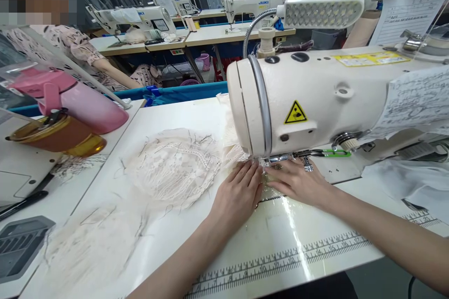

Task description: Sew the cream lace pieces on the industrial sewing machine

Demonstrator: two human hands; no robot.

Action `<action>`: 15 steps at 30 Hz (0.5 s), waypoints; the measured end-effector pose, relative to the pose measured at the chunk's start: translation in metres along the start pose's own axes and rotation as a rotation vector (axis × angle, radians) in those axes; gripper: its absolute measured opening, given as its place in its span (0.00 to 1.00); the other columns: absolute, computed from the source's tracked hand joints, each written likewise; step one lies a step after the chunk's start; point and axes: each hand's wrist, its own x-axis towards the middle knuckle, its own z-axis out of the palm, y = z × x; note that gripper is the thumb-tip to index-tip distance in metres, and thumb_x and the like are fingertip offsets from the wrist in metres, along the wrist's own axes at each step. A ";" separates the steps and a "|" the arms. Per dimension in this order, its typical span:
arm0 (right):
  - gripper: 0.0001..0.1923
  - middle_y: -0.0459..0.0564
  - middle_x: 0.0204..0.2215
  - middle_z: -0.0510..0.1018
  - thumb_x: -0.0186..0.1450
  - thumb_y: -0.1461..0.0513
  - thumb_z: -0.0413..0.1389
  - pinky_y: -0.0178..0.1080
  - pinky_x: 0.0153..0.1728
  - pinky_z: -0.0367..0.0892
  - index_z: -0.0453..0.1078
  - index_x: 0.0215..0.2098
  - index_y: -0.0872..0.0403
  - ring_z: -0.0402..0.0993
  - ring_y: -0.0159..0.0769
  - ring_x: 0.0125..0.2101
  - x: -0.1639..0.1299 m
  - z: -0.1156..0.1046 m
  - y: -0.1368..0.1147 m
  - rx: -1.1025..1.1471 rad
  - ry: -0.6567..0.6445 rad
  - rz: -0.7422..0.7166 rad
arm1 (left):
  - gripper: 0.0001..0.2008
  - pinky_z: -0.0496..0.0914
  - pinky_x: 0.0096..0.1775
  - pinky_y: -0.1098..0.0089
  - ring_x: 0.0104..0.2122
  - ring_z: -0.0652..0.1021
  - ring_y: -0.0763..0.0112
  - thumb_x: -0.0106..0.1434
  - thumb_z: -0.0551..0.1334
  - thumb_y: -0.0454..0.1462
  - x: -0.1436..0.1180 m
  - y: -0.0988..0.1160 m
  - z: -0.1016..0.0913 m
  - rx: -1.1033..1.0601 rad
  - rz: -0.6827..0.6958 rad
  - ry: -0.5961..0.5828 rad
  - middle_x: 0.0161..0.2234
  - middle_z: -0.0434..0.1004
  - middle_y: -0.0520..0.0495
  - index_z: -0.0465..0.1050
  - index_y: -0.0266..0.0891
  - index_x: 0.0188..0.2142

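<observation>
1. Two hands are working at one sewing machine (pixel 315 98): the left hand (pixel 238 191) and the right hand (pixel 298 180) are lying side by side just below the machine's head.
2. One piece of lace (pixel 175 168) is spreading out left of the machine; its near edge is running under both hands toward the needle area, which the machine's head is partly hiding.
3. The left hand's fingers (pixel 247 173) are lying flat and close together, pressing the lace down onto the table (pixel 280 238).
4. The right hand's fingers (pixel 277 175) are lying flat too, slightly spread, with their tips touching the lace beneath the machine's head; neither hand is pinching anything.
5. One yellow warning triangle (pixel 295 113) is showing on the machine's face, and one yellow label (pixel 368 59) on its top is too small to read.
6. One ruler strip (pixel 298 254) with printed numbers is running along the table's front edge below the machine.
7. One pink bottle (pixel 80 100) and one amber jar (pixel 59 135) are standing well left of the machine.
8. Behind the machine, a second machine (pixel 252 7) is bearing the word "JUKI".
9. One lamp (pixel 322 10) is hanging above the machine.
10. One other person (pixel 80 49) is sitting far left of it.
</observation>
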 end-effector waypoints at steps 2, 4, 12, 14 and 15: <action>0.18 0.46 0.43 0.75 0.68 0.50 0.48 0.42 0.41 0.60 0.69 0.50 0.47 0.71 0.36 0.38 0.001 -0.001 -0.002 -0.033 0.004 -0.008 | 0.16 0.70 0.51 0.56 0.50 0.75 0.57 0.67 0.53 0.36 0.000 -0.001 0.000 -0.010 -0.011 0.002 0.48 0.75 0.36 0.71 0.28 0.48; 0.19 0.48 0.43 0.75 0.68 0.50 0.47 0.42 0.40 0.61 0.69 0.50 0.48 0.71 0.37 0.39 0.002 -0.001 -0.003 -0.058 0.006 -0.013 | 0.16 0.71 0.51 0.55 0.49 0.75 0.56 0.67 0.53 0.36 0.000 -0.001 0.001 -0.009 -0.022 -0.006 0.48 0.75 0.36 0.71 0.28 0.48; 0.20 0.51 0.42 0.75 0.69 0.50 0.46 0.42 0.40 0.61 0.68 0.51 0.51 0.71 0.39 0.39 0.005 -0.002 -0.005 -0.060 -0.031 0.001 | 0.17 0.70 0.51 0.55 0.49 0.75 0.55 0.66 0.54 0.37 0.001 0.000 0.001 0.065 -0.012 -0.025 0.50 0.73 0.36 0.71 0.28 0.49; 0.20 0.51 0.43 0.75 0.69 0.51 0.45 0.42 0.40 0.61 0.67 0.52 0.51 0.71 0.39 0.39 0.005 -0.001 -0.005 -0.055 -0.038 0.010 | 0.17 0.70 0.51 0.56 0.49 0.75 0.56 0.66 0.54 0.37 0.001 0.001 0.000 0.067 -0.018 -0.029 0.50 0.73 0.37 0.71 0.29 0.50; 0.20 0.51 0.42 0.76 0.69 0.51 0.45 0.42 0.40 0.60 0.67 0.51 0.51 0.71 0.39 0.39 0.005 -0.001 -0.005 -0.054 -0.039 0.012 | 0.17 0.70 0.51 0.56 0.49 0.75 0.56 0.66 0.54 0.36 0.002 0.001 0.000 0.065 -0.024 -0.030 0.51 0.73 0.37 0.71 0.29 0.50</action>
